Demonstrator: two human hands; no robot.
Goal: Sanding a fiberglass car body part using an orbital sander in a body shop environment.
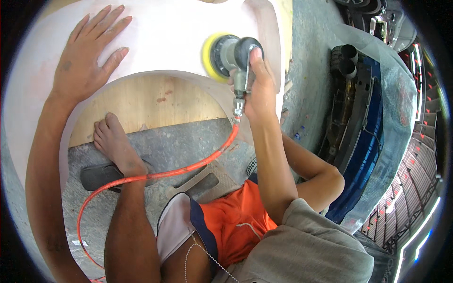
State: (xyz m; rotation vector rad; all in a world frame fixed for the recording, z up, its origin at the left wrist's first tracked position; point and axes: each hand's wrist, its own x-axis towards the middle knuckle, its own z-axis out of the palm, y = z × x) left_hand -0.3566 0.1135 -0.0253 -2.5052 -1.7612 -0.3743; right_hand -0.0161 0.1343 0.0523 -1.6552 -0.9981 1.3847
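Observation:
My left hand lies flat on a white curved panel, its fingers stretched and the thumb apart. An air sander with a round yellow pad is gripped in my right hand, the thumb over its black top. The sander tilts so that its pad faces left at the panel's surface; whether the whole pad touches cannot be made out. From the metal fitting at its handle an orange air hose runs down and curves left across my leg. The panel has a wide arched cut-out along its near edge.
Under the arch shows a plywood board with reddish smears. My bare foot rests by a black sandal on the grey floor. A beige plastic stool is close by. At right stand dark car parts and plastic sheeting.

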